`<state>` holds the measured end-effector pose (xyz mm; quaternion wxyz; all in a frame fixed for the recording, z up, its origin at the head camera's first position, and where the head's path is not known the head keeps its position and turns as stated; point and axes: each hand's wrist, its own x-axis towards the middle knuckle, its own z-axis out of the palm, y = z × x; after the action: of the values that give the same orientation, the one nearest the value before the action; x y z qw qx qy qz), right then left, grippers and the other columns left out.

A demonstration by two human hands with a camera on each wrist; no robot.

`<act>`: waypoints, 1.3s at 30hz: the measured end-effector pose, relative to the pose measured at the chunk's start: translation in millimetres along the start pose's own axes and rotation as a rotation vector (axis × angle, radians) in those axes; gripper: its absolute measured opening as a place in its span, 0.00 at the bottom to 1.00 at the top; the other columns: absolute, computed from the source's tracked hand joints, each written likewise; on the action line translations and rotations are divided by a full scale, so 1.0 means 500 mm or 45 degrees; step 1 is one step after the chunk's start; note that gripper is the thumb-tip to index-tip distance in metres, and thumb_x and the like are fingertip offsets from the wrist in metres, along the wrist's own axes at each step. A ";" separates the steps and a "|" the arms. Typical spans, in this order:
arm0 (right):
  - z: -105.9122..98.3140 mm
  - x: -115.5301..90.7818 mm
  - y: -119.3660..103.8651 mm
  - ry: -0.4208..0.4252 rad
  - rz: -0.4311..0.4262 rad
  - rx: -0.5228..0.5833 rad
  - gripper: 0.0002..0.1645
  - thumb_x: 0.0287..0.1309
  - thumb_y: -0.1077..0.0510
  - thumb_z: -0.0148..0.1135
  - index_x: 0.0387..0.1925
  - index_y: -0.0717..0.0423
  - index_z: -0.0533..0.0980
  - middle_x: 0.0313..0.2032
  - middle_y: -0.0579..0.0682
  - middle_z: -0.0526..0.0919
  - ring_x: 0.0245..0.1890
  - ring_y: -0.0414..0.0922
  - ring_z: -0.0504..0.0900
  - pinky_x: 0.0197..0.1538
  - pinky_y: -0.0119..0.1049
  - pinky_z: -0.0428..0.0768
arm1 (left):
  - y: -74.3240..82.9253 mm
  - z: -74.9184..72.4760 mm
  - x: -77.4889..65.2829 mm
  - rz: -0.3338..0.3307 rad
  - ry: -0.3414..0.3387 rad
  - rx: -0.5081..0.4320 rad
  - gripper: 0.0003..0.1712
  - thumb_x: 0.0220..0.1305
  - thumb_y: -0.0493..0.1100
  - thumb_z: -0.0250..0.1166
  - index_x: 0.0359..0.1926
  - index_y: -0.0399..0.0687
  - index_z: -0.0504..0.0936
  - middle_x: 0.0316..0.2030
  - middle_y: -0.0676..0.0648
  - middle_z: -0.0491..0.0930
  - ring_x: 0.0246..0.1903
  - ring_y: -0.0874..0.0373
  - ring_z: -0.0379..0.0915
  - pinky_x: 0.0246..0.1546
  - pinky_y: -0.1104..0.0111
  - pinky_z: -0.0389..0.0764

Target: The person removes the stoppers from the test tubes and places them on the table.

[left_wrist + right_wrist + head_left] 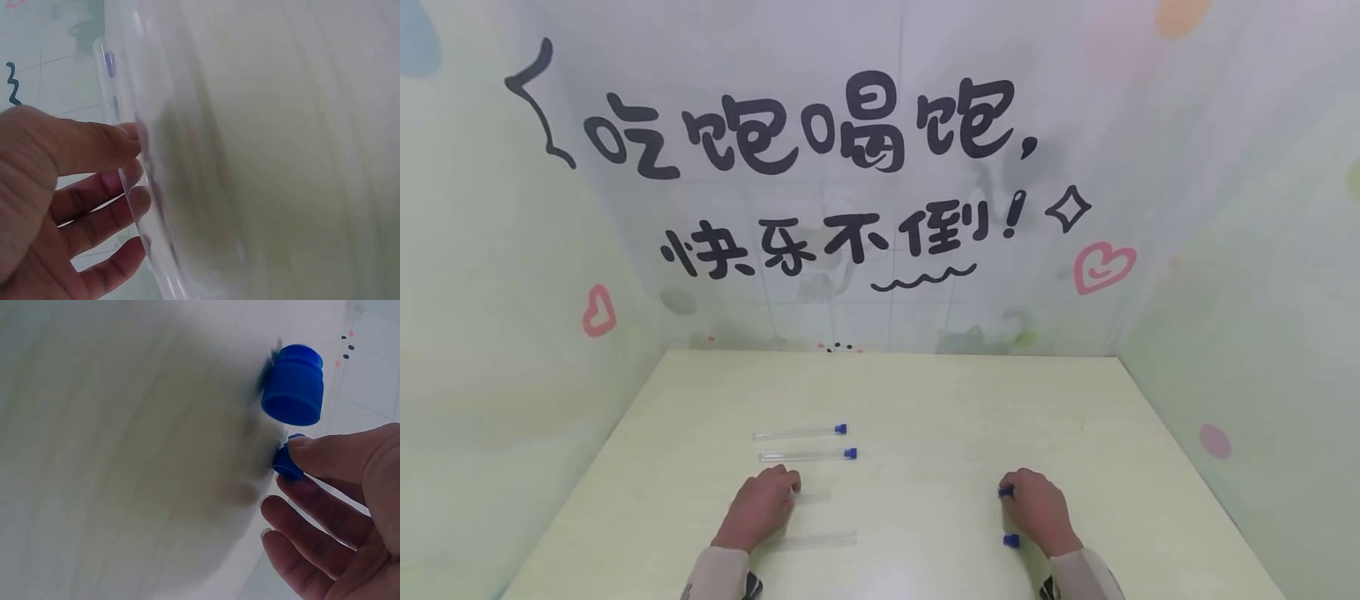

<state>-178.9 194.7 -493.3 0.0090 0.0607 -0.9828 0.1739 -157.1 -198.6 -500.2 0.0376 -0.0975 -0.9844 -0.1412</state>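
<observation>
My left hand (pixel 765 504) is at the left of the table, thumb and fingers round the end of a clear uncapped test tube (pixel 816 497). A second uncapped test tube (pixel 816 542) lies nearer to me and partly covers the fingertips in the left wrist view. On the right, my right hand (pixel 1037 504) pinches a small blue cap (pixel 287 464) between thumb and index finger, at the tabletop; its other fingers are loosely bent. Another blue cap (pixel 294 387) lies on the table on the near side of that hand.
Beyond my left hand lie two clear tubes with blue caps on, one farther (pixel 797 433) and one closer (pixel 805 457), roughly parallel. The pale table (pixel 925 417) is bounded by printed curtains at the back and both sides.
</observation>
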 end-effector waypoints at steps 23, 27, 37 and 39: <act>-0.033 -0.002 -0.024 0.140 -0.132 0.002 0.28 0.44 0.56 0.72 0.48 0.61 0.76 0.46 0.57 0.79 0.34 0.47 0.80 0.30 0.40 0.77 | 0.025 -0.024 -0.008 0.004 0.081 -0.021 0.23 0.59 0.54 0.65 0.49 0.45 0.76 0.44 0.45 0.76 0.45 0.48 0.73 0.45 0.49 0.70; -0.048 0.003 -0.046 0.189 -0.191 -0.028 0.27 0.43 0.55 0.73 0.46 0.59 0.77 0.46 0.55 0.79 0.37 0.49 0.80 0.34 0.44 0.78 | 0.037 -0.047 -0.002 0.029 0.114 0.009 0.23 0.61 0.54 0.63 0.50 0.44 0.75 0.45 0.44 0.76 0.45 0.48 0.73 0.44 0.50 0.70; -0.054 0.005 -0.080 0.165 -0.223 -0.027 0.25 0.42 0.55 0.74 0.45 0.58 0.78 0.43 0.54 0.81 0.31 0.45 0.77 0.29 0.39 0.76 | 0.052 -0.074 0.005 0.028 0.081 0.006 0.25 0.64 0.54 0.61 0.53 0.41 0.74 0.46 0.42 0.76 0.48 0.46 0.73 0.46 0.51 0.71; -0.048 0.005 -0.086 0.173 -0.242 -0.012 0.27 0.41 0.55 0.75 0.45 0.59 0.78 0.43 0.54 0.81 0.34 0.47 0.79 0.31 0.41 0.76 | 0.052 -0.071 0.007 0.024 0.076 0.003 0.25 0.63 0.54 0.61 0.53 0.41 0.74 0.46 0.42 0.76 0.48 0.46 0.73 0.46 0.51 0.71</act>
<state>-176.2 162.6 -456.2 0.0924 0.1414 -0.9706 0.1713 -153.8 -183.3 -458.9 0.0683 -0.1025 -0.9821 -0.1428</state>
